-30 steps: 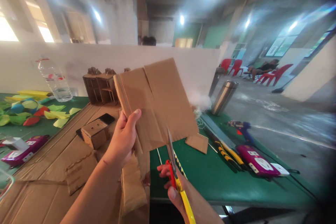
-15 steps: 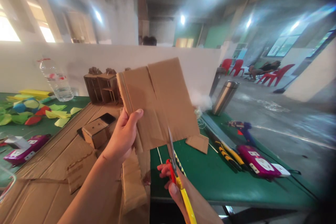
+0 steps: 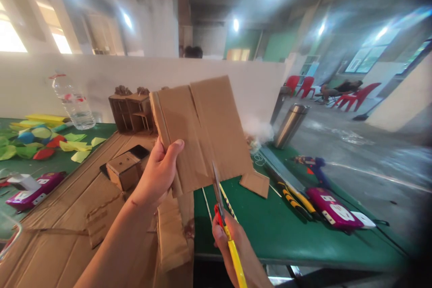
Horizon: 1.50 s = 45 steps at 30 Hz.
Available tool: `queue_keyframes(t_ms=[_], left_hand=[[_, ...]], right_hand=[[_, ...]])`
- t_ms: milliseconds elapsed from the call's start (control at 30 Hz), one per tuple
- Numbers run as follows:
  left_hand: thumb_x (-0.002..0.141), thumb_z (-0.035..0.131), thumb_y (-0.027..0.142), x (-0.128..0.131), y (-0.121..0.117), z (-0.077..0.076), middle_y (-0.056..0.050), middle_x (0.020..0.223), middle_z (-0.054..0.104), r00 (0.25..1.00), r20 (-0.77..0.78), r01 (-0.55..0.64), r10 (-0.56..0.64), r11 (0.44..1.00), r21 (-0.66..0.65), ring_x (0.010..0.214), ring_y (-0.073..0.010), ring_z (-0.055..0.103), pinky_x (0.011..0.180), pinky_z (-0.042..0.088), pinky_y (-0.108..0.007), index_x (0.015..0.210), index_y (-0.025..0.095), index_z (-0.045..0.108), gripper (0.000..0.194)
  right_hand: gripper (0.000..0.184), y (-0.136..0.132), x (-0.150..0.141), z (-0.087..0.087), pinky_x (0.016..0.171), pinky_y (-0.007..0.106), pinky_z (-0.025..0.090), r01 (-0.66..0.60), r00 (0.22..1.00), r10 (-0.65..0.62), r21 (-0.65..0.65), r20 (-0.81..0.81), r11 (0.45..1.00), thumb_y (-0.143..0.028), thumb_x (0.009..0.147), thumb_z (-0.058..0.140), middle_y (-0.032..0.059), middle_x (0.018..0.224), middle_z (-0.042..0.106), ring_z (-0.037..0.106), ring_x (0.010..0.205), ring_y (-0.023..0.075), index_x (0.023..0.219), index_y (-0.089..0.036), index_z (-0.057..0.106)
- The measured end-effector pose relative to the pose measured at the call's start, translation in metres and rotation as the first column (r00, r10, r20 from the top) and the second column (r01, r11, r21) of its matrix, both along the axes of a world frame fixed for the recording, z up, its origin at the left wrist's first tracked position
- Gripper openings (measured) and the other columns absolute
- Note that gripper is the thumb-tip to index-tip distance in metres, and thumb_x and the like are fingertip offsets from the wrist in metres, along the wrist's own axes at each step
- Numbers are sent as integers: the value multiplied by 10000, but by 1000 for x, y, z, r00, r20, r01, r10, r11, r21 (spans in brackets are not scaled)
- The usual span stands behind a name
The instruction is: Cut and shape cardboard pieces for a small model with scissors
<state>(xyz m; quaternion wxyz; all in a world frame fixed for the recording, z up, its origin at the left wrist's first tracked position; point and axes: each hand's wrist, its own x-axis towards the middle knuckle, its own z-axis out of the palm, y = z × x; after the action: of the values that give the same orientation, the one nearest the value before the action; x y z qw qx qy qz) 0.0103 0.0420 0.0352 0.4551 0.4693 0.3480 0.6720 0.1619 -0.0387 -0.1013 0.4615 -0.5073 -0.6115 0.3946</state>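
My left hand (image 3: 162, 166) grips a flat piece of cardboard (image 3: 219, 121) by its lower left side, thumb in front, and holds it tilted above the table. A long slit runs down from the cardboard's top edge near its middle. In my right hand (image 3: 224, 231) is a pair of scissors (image 3: 221, 211) with red and yellow handles. The blades point up at the cardboard's lower edge, one blade lying in front of it. My right fingers are closed around the handles and partly hidden.
Cardboard sheets (image 3: 50, 229) and a small cardboard box (image 3: 123, 171) lie on the left. Behind stands a cardboard shelf model (image 3: 131, 112) by a plastic bottle (image 3: 76, 105). To the right are a steel flask (image 3: 292, 126), a purple case (image 3: 332, 209), a glue gun (image 3: 313, 168) and a cardboard scrap (image 3: 254, 183).
The scissors have shifted slightly left, and my right fingers have closed in around the handles, bringing the blades together. My left hand and the cardboard are nearly where they were.
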Motion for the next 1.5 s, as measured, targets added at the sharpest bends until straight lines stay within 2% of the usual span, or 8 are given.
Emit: queue_keyframes(t_ms=[167, 533, 800, 1000, 1300, 1500], left_hand=[[753, 654, 341, 2, 1, 0, -32, 1002, 735, 999, 18, 33, -33, 999, -25, 1084, -259, 645, 985, 491, -411, 1012, 221, 612, 289], [763, 645, 351, 2, 6, -2, -35, 994, 731, 1000, 1, 27, -27, 999, -19, 1067, -259, 646, 952, 503, -404, 997, 221, 610, 270], [778, 633, 343, 2, 4, -1, -30, 1004, 727, 1000, -25, 9, -9, 1000, 9, 1079, -245, 635, 971, 480, -391, 1006, 220, 610, 260], [790, 634, 356, -1, 5, -2, -33, 990, 727, 999, -34, 5, -5, 1000, -8, 1038, -243, 651, 941, 500, -389, 996, 218, 609, 249], [795, 632, 342, -4, 6, -1, -33, 1025, 732, 998, -56, 22, -20, 999, 30, 1042, -238, 652, 940, 502, -381, 1029, 218, 611, 266], [787, 641, 343, -4, 6, -1, -34, 1037, 734, 999, -45, 3, -2, 1000, 27, 1051, -232, 652, 965, 491, -379, 1017, 213, 609, 265]], right_hand=[[573, 0, 0, 5, 529, 255, 366, 5, 999, -6, 16, 33, 1000, -735, 879, 321, -27, 678, 390, 376, 591, 130, 758, -198, 481], [590, 2, 1, 5, 517, 235, 405, 34, 997, -36, 38, 61, 999, -732, 883, 347, -21, 649, 409, 395, 584, 125, 728, -183, 496], [570, 3, -6, 7, 486, 230, 399, 114, 993, -113, -3, 36, 994, -727, 861, 426, -36, 611, 339, 363, 548, 116, 648, -199, 451], [592, 3, -9, 16, 502, 257, 401, 100, 995, -99, -60, 9, 993, -775, 841, 378, -39, 630, 277, 303, 560, 114, 644, -217, 382], [609, 15, -13, -10, 415, 234, 362, 146, 988, -149, -49, -52, 988, -803, 794, 412, -47, 592, 211, 238, 497, 101, 587, -235, 337], [625, 17, -19, -19, 391, 231, 300, 247, 965, -253, -83, -74, 965, -833, 748, 426, -54, 591, 174, 199, 496, 95, 580, -235, 354]])
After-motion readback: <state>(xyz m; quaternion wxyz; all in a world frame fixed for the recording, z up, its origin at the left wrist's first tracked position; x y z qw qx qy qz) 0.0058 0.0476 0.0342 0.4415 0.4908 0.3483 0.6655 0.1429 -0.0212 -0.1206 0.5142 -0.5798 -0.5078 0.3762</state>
